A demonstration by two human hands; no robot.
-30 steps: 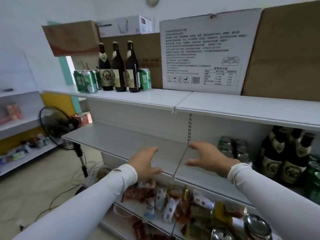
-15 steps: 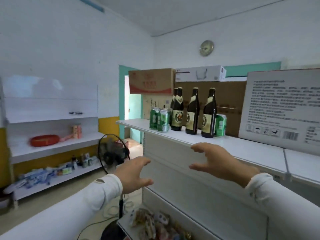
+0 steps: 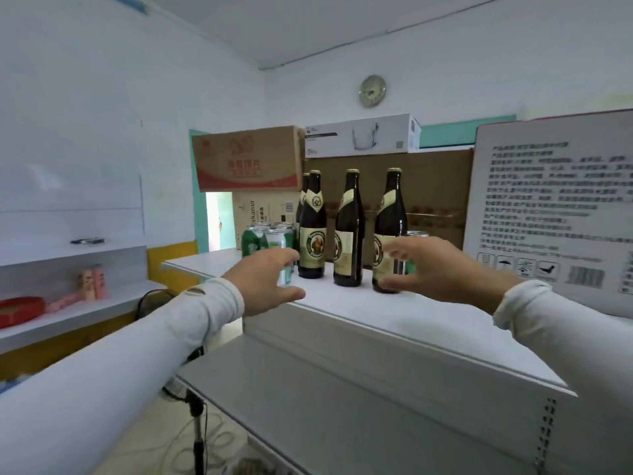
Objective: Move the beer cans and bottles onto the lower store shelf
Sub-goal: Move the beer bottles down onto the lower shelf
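Observation:
Dark beer bottles with cream labels stand on the white top shelf [image 3: 359, 305]: a left bottle [image 3: 312, 231] with another half hidden behind it, a middle bottle [image 3: 348, 234] and a right bottle [image 3: 388, 231]. Green cans [image 3: 253, 240] cluster left of the bottles, and one more green can [image 3: 412, 248] is partly hidden behind my right hand. My left hand [image 3: 265, 281] is open, fingers spread, just in front of the cans. My right hand [image 3: 435, 265] is open beside the right bottle, fingers curved near it, holding nothing. The grey lower shelf [image 3: 308, 399] lies below.
Cardboard boxes [image 3: 246, 159] and a white printed carton [image 3: 555, 214] stand behind the bottles. A fan stand [image 3: 197, 437] and cables are on the floor at the shelf's left end. White wall shelves [image 3: 68, 303] with red items run along the left.
The view has lifted from the lower shelf to the top shelf. Both hands have risen and reached forward, arriving at the cans and the right bottle.

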